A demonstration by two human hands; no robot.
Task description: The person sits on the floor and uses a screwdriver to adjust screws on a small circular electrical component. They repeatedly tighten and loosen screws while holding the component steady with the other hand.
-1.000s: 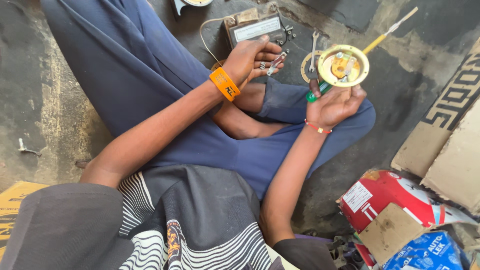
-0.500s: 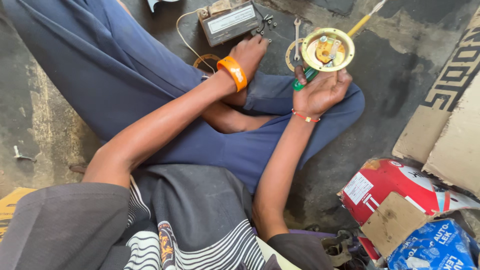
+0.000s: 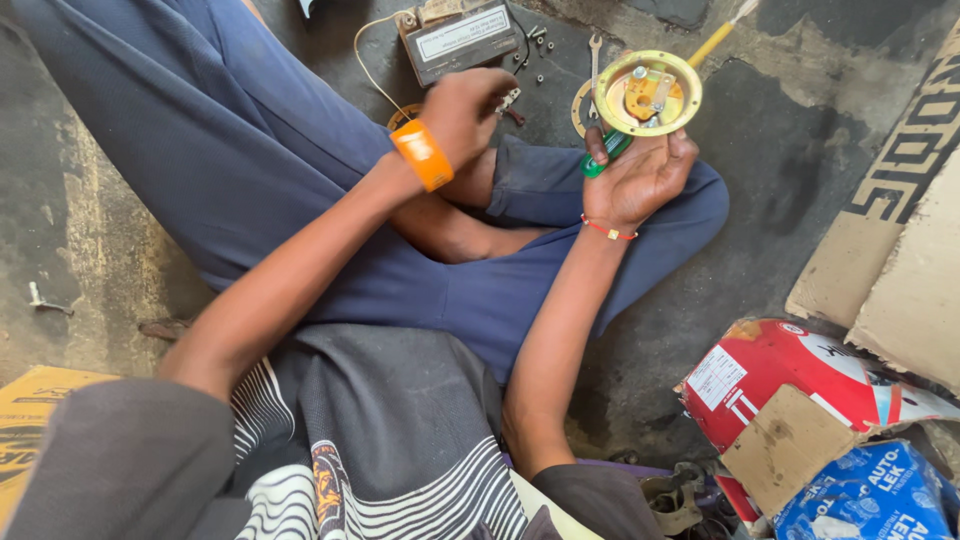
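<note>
My right hand (image 3: 640, 175) holds up a round yellow metal disc part (image 3: 648, 92) with a small fitting at its middle, and a green tool handle (image 3: 605, 157) is pinned in the same palm. My left hand (image 3: 465, 110), with an orange wristband (image 3: 422, 155), is closed around a small metal piece (image 3: 508, 100) above my crossed legs in blue trousers (image 3: 300, 170). A spanner (image 3: 594, 55) lies on the floor just beyond the disc.
A grey box unit with a label (image 3: 460, 38) and a thin wire (image 3: 368, 55) sits ahead on the dirty concrete floor, with small bolts (image 3: 535, 45) beside it. A yellow-handled screwdriver (image 3: 715, 38) lies behind. A red container (image 3: 790, 385), cardboard pieces (image 3: 890, 260) and a blue packet (image 3: 865, 495) are at right.
The view has shifted, so hands and disc sit higher in the frame. My left hand has moved a little away from the box, still closed on the small metal piece.
</note>
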